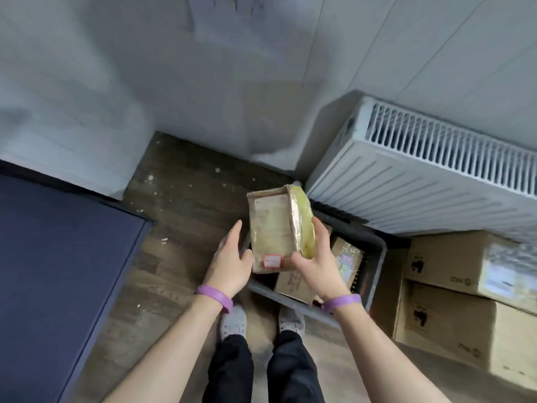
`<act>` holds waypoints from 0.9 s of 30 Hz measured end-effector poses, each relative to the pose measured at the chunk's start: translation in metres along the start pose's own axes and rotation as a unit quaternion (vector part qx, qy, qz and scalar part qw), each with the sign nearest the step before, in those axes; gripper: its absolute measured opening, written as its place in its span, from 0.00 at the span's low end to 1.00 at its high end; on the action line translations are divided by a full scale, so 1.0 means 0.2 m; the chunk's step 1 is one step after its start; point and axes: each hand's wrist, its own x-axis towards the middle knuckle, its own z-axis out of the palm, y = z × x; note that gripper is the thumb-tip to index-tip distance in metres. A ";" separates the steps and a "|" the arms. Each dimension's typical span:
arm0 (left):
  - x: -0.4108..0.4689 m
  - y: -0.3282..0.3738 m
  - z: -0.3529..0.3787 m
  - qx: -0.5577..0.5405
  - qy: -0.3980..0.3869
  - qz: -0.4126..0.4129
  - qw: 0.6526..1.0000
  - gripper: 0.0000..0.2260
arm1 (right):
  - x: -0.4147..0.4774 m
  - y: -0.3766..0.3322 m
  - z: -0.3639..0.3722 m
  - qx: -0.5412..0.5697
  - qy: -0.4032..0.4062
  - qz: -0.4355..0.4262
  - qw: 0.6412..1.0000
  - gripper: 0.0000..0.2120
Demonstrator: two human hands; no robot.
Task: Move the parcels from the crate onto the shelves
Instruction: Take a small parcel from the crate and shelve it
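I hold a tape-wrapped cardboard parcel (274, 228) with a small red-framed label above the grey crate (377, 257). My right hand (315, 257) grips its right side, fingers curled over the yellowish taped edge. My left hand (232, 257) touches the parcel's lower left edge with the thumb, its fingers straight. Other brown parcels (347, 257) lie inside the crate below. No shelf is in view.
A white radiator (421, 181) stands on the right against the wall. Two large cardboard boxes (465, 301) are stacked right of the crate. A dark blue surface (58, 271) fills the left. My feet (261, 318) stand on wooden floor by the crate.
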 end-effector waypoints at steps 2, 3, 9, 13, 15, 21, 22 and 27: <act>-0.12 0.20 -0.15 -0.047 0.006 0.022 0.999 0.26 | -0.11 -0.20 -0.09 0.033 -0.019 -0.026 0.999 0.38; -0.18 0.29 -0.21 -0.075 0.006 0.037 0.996 0.25 | -0.16 -0.29 -0.13 0.047 -0.031 -0.038 0.998 0.36; -0.62 0.68 -0.56 -0.123 0.081 0.140 0.979 0.22 | -0.51 -0.79 -0.26 0.083 -0.076 -0.106 0.988 0.28; -0.82 0.82 -0.74 -0.133 0.129 0.182 0.966 0.21 | -0.69 -1.03 -0.29 0.106 -0.092 -0.158 0.977 0.30; -0.89 0.85 -0.81 -0.133 0.154 0.179 0.963 0.27 | -0.75 -1.12 -0.31 0.101 -0.095 -0.185 0.973 0.31; -1.07 0.98 -1.12 0.110 0.224 0.294 0.923 0.49 | -0.89 -1.45 -0.46 -0.188 -0.112 -0.278 0.935 0.29; -1.09 1.02 -1.16 0.159 0.202 0.298 0.919 0.48 | -0.92 -1.51 -0.47 -0.225 -0.124 -0.286 0.923 0.28; -1.13 1.13 -1.21 0.278 0.038 0.259 0.924 0.49 | -1.04 -1.69 -0.41 -0.257 -0.135 -0.331 0.898 0.26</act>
